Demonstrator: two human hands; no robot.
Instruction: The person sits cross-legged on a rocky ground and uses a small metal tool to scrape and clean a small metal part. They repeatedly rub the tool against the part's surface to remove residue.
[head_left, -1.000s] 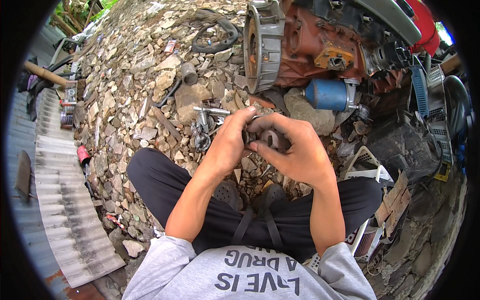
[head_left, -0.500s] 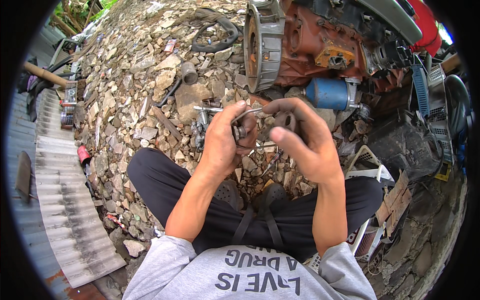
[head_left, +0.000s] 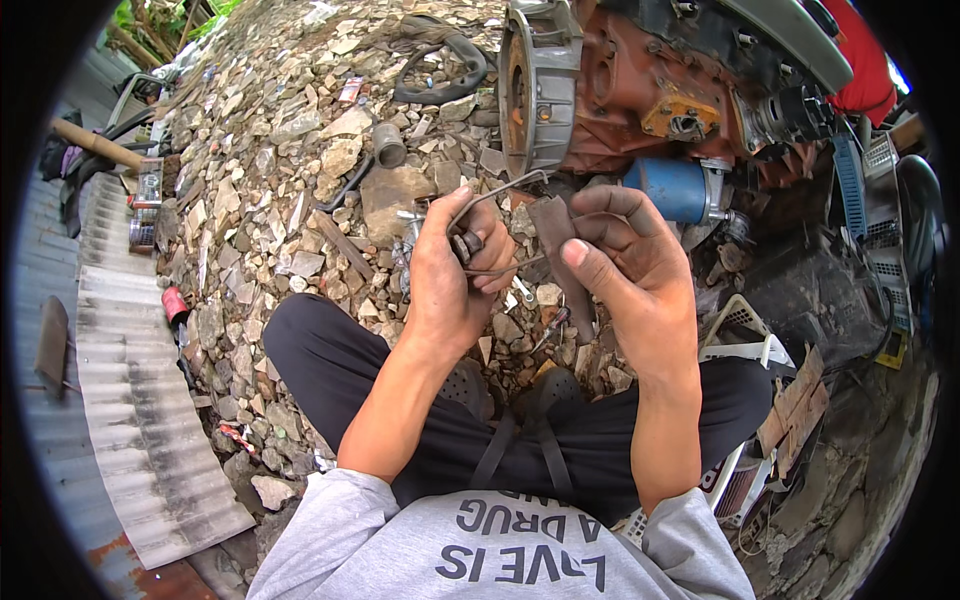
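My left hand (head_left: 440, 265) is closed around a bent metal wire piece (head_left: 497, 190), whose two prongs reach out to the right. A small dark metal part (head_left: 464, 243) shows between its thumb and fingers. My right hand (head_left: 645, 265) pinches a dark brown flat strip (head_left: 556, 235) between thumb and fingers. The strip hangs down past the fingertips, close to the ends of the wire; whether they touch I cannot tell. Below the hands, a small wrench (head_left: 523, 291) and a thin tool (head_left: 551, 326) lie on the stones.
A large rust-red engine (head_left: 620, 110) with a grey housing (head_left: 551, 95) and a blue cylinder (head_left: 668, 190) stands ahead to the right. A metal cup (head_left: 389, 146) and a black rubber loop (head_left: 440, 92) lie on rubble. Corrugated sheeting (head_left: 150, 420) is on the left, a white crate (head_left: 745, 335) on the right.
The strip was curled in my right hand; now it hangs extended. The wire in my left hand has turned, its upper prong pointing farther up and right. The view has shifted slightly.
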